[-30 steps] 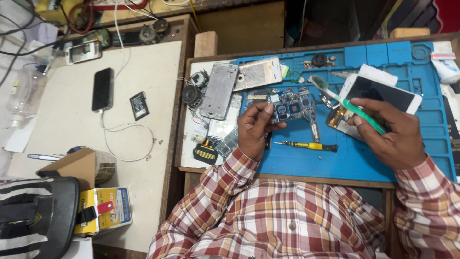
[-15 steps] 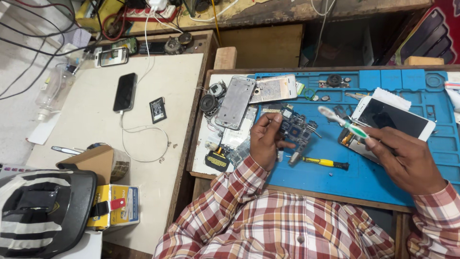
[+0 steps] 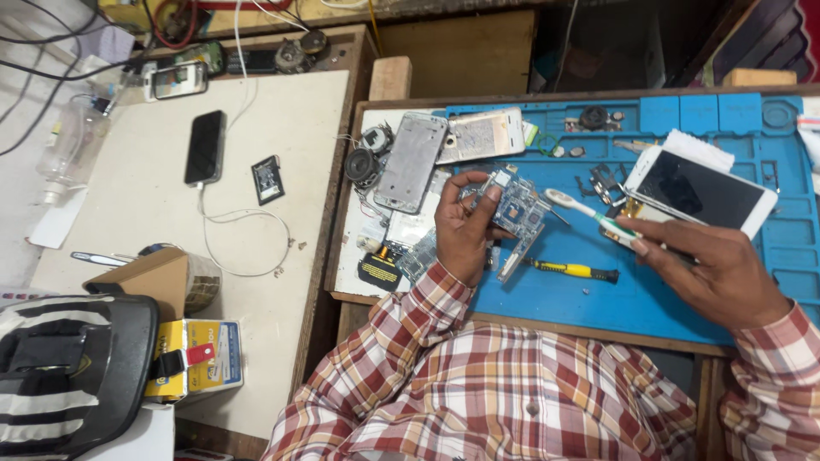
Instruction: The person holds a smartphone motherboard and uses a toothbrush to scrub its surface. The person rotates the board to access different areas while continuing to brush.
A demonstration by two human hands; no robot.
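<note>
You're mid-clean on a phone circuit board over the blue repair mat (image 3: 598, 299).

Largest first: the mat fills the right of the frame. At centre, your left hand (image 3: 465, 235) is clamped on the circuit board (image 3: 512, 209), held tilted above the mat. Right of centre, your right hand (image 3: 713, 273) pinches a toothbrush (image 3: 589, 211), bristles just off the board's edge. Next likely calls for light, controlled strokes. Since the earlier frame, the board has lifted off the mat and the brush has drawn closer.
</note>
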